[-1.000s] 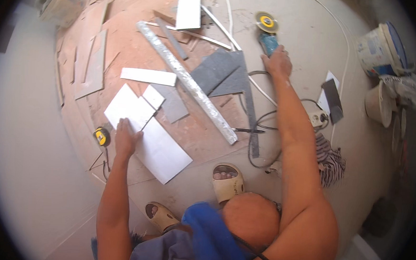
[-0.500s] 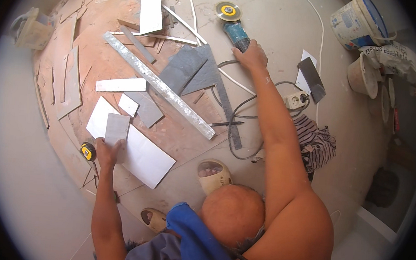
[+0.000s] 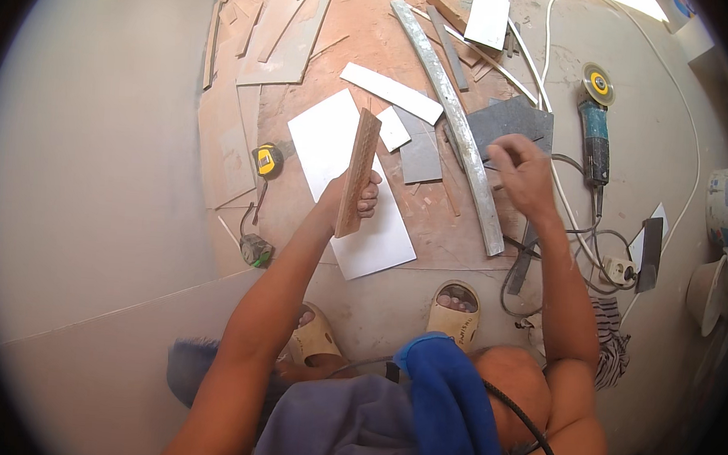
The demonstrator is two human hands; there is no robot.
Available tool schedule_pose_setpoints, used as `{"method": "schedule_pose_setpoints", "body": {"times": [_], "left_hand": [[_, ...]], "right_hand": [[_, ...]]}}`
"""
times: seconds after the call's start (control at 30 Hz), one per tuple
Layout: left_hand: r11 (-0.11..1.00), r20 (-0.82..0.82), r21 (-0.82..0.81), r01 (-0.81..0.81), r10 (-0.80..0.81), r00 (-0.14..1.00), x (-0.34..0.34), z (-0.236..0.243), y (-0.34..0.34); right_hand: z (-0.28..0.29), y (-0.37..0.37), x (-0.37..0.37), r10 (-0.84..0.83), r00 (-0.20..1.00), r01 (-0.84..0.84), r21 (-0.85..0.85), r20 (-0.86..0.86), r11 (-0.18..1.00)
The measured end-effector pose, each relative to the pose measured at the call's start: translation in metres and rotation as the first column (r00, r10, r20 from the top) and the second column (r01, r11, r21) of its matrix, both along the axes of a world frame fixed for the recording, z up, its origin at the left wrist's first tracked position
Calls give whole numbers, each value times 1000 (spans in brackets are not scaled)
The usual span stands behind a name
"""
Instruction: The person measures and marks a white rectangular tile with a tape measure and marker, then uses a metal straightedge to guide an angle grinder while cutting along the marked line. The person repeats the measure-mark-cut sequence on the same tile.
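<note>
Floor (image 3: 92, 169), pale, bending toward the rim; dusty reddish patch under the offcuts. Straightedge (image 3: 458, 125), long grey metal, lying diagonally, its far end near the top edge. White tile (image 3: 335, 151), large, flat, partly hidden by the left hand. Angle grinder (image 3: 593, 129), yellow disc, cable running off under the right forearm. Tile strip (image 3: 357, 173), held on edge above the white tile, brown back showing, face unseen. Left hand (image 3: 351, 200), closed around the strip's lower part. Right hand (image 3: 524, 175), above the dark grey tile (image 3: 512, 120), fingers loosely curled; whether it pinches anything cannot be made out. Tape measure (image 3: 266, 161), yellow, left of the white tile.
</note>
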State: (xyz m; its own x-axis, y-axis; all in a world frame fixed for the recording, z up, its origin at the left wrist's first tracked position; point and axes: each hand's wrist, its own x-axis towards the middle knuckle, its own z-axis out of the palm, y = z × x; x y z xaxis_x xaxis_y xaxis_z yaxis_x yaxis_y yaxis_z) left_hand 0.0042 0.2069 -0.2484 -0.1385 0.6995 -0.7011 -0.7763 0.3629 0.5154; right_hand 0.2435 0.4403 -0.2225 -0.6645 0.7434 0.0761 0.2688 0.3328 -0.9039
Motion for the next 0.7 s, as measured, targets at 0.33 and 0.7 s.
{"method": "schedule_pose_setpoints", "body": {"times": [0.33, 0.7], "left_hand": [[998, -263, 15, -55, 57, 963, 40, 22, 17], [994, -569, 14, -104, 94, 817, 44, 25, 22]], "right_hand": [[9, -106, -64, 358, 913, -405, -324, -196, 855], [2, -102, -51, 230, 966, -257, -354, -118, 899]]}}
